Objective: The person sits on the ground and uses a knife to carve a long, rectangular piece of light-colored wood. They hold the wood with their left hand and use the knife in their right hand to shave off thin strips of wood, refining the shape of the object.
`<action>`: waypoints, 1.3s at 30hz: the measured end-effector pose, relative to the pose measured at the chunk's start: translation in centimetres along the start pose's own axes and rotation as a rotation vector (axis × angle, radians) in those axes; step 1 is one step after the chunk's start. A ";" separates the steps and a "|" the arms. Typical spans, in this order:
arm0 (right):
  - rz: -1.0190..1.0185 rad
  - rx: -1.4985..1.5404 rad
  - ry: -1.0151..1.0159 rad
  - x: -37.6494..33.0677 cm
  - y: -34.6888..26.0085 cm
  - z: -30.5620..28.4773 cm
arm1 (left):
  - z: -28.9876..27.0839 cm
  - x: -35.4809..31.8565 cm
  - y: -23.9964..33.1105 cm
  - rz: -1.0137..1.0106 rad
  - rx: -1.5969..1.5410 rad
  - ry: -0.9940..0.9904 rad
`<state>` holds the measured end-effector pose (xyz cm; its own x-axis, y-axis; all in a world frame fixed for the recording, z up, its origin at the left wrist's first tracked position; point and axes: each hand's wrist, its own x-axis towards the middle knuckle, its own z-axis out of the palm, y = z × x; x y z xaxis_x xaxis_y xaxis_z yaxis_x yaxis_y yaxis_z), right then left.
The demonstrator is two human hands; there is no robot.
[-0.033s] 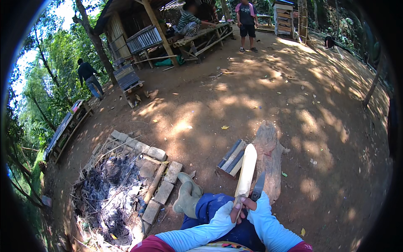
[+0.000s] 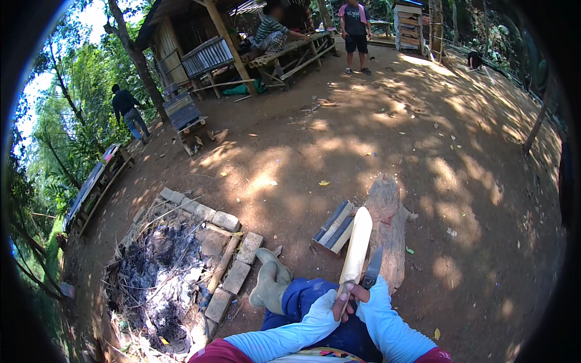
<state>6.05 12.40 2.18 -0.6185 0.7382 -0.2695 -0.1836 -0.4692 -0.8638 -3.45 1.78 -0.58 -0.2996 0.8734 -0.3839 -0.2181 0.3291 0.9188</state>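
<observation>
My left hand (image 2: pixel 341 304) is closed around the lower end of a long pale flat piece of wood (image 2: pixel 357 245) with a rounded tip. The wood points up and away from my lap. Close against it, my right hand (image 2: pixel 363 294) grips a knife (image 2: pixel 373 267) whose dark blade stands beside the wood. Its handle is mostly hidden by my fingers. Light blue sleeves cover both forearms and part of the hands. Beyond the wood lies a thick weathered log (image 2: pixel 387 227), and left of it a small bundle of split bamboo pieces (image 2: pixel 336 226).
A burnt-out fire pit with grey ash (image 2: pixel 160 272), edged by blocks (image 2: pixel 236 277), lies left of my green boots (image 2: pixel 270 284). Farther off stand a bamboo hut (image 2: pixel 175 54) and a bench (image 2: pixel 183 112). One person (image 2: pixel 356 30) stands, one sits, another walks at left.
</observation>
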 end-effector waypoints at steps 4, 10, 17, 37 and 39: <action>0.088 0.071 0.047 -0.5 -0.3 0.3 | 0.6 -0.1 -0.1 0.035 -0.069 0.002; 0.132 0.072 -0.021 -0.2 0.2 -0.2 | 0.7 -0.3 -0.6 0.064 -0.161 0.009; 0.220 0.052 -0.093 -0.4 0.0 -0.6 | 0.5 -0.8 0.1 0.083 -0.126 0.000; 0.062 0.023 0.040 -1.0 0.3 -0.8 | 0.2 -0.4 -1.4 0.043 -0.174 -0.051; 0.071 -0.001 0.054 -0.9 0.6 -0.8 | 0.4 -0.4 -1.3 0.051 -0.226 -0.017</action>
<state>7.11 11.86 1.61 -0.5875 0.7283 -0.3529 -0.1401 -0.5210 -0.8420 -2.63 1.17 -1.58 -0.3006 0.8934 -0.3338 -0.4060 0.1968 0.8924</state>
